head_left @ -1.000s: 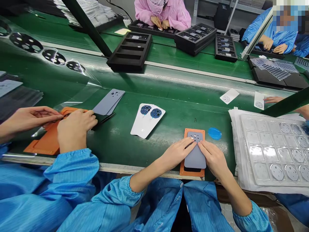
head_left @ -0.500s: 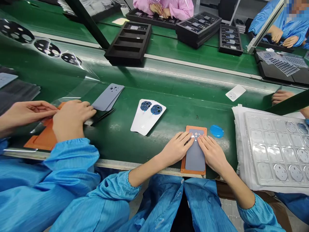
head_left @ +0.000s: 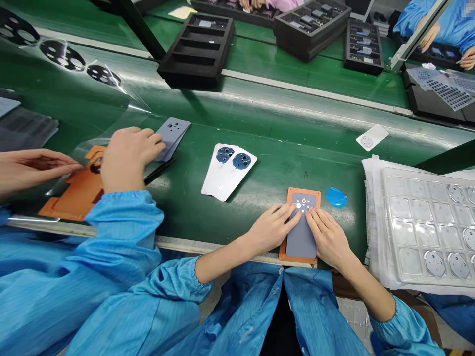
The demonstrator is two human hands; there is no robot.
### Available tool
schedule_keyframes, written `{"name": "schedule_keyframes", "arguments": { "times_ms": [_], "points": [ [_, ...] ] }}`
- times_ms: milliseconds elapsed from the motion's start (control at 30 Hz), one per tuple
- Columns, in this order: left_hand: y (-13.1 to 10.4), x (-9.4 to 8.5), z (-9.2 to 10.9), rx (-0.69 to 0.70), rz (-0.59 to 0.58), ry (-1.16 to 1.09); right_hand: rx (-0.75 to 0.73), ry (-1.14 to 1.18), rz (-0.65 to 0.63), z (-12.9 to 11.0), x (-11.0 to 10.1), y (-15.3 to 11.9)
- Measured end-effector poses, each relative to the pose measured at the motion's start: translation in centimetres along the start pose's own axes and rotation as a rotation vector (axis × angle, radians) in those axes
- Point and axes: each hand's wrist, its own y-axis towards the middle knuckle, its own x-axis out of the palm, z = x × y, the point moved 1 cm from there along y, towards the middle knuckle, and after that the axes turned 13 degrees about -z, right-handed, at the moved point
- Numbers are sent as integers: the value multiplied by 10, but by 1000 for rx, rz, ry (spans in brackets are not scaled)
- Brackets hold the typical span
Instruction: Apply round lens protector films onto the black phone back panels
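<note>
A grey phone back cover (head_left: 301, 239) with small holes near its top lies in an orange fixture (head_left: 313, 193) at the bench's front edge. My left hand (head_left: 272, 228) rests on the cover's left side, its fingers stretched out and fingertips beside the holes. From the other side, my right hand (head_left: 328, 236) lies on the cover with fingers extended, its fingertips close to the left hand's. Both hands press on the surface, neither wrapped round anything. A round blue film (head_left: 336, 197) lies just right of the fixture.
Two white phone-shaped cards (head_left: 229, 173) lie left of my hands. At far left, a co-worker's hands (head_left: 128, 155) work over another orange fixture (head_left: 74, 195), near grey covers (head_left: 172, 129) and tweezers (head_left: 159, 171). A clear tray (head_left: 404, 230) of round pieces stands at right.
The whole view has shifted slightly. My hands stay on the cover with little movement. The co-worker's right hand has lifted toward the grey covers, baring more of the left orange fixture.
</note>
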Motion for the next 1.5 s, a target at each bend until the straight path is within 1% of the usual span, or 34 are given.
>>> {"name": "schedule_keyframes", "arguments": {
  "times_ms": [67, 133, 167, 200, 233, 267, 300, 333, 367, 433, 467, 533, 667, 767, 833, 900, 933, 967, 1033, 1067, 1100, 1133, 1167, 1200, 1233, 1267, 1300, 1333, 1367, 1400, 1433, 1467, 1500],
  "points": [
    [1, -3, -10, 27, 6, -165, -27, 100, 78, 3, 0, -2],
    [7, -7, -21, 2, 83, -372, -2, 284, 190, 6, -1, -6],
    [14, -9, -27, -39, 139, -474, 72, 406, 274, 8, -2, -8],
    [23, -12, -33, -92, 183, -564, 192, 548, 375, 10, -3, -10],
    [33, -15, -37, -144, 201, -637, 343, 713, 491, 13, -4, -12],
    [45, -18, -41, -180, 177, -694, 497, 898, 608, 16, -4, -14],
    [58, -20, -44, -193, 111, -735, 626, 1097, 712, 18, -3, -15],
    [71, -23, -45, -190, 18, -759, 712, 1300, 791, 20, -2, -15],
    [83, -25, -46, -181, -77, -766, 750, 1492, 833, 21, 1, -14],
    [102, -28, -46, -182, -218, -737, 750, 1782, 844, 23, 6, -13],
    [109, -29, -45, -193, -255, -712, 750, 1867, 836, 24, 9, -12],
    [118, -29, -45, -215, -290, -676, 765, 1956, 836, 25, 15, -12],
    [130, -20, -48, -226, -340, -682, 786, 1989, 846, 26, 21, -14],
    [138, -14, -51, -212, -366, -700, 782, 1977, 811, 24, 24, -17],
    [138, -13, -50, -198, -357, -708, 776, 1962, 773, 21, 25, -19],
    [132, -18, -48, -187, -317, -703, 752, 1919, 739, 21, 25, -21],
    [125, -21, -48, -180, -277, -697, 730, 1888, 732, 24, 22, -19],
    [117, -26, -49, -174, -208, -695, 698, 1856, 733, 29, 17, -15],
    [94, -38, -55, -194, 5, -697, 603, 1803, 773, 49, -2, 4],
    [80, -44, -61, -235, 126, -689, 548, 1785, 804, 62, -15, 19],
    [64, -50, -68, -300, 234, -668, 495, 1770, 833, 76, -30, 36],
    [48, -55, -75, -388, 302, -625, 447, 1763, 848, 89, -44, 53],
    [32, -58, -82, -491, 312, -558, 431, 1767, 812, 101, -56, 70],
    [16, -60, -89, -595, 277, -479, 454, 1787, 731, 108, -66, 84],
    [2, -59, -96, -689, 205, -399, 465, 1799, 685, 112, -72, 94],
    [-11, -58, -102, -790, 119, -332, 474, 1805, 642, 109, -75, 100],
    [-22, -55, -108, -894, 28, -293, 478, 1809, 599, 101, -75, 101],
    [-31, -51, -112, -963, -58, -274, 474, 1810, 559, 87, -72, 98],
    [-38, -47, -116, -1007, -117, -258, 458, 1805, 507, 70, -68, 90],
    [-43, -43, -118, -1044, -149, -245, 437, 1798, 454, 51, -65, 79],
    [-46, -40, -121, -1061, -159, -237, 400, 1782, 393, 33, -62, 64],
    [-48, -39, -122, -1067, -149, -226, 327, 1730, 304, 18, -62, 46],
    [-49, -38, -123, -1067, -127, -214, 287, 1661, 264, 8, -64, 26]
  ]
}}
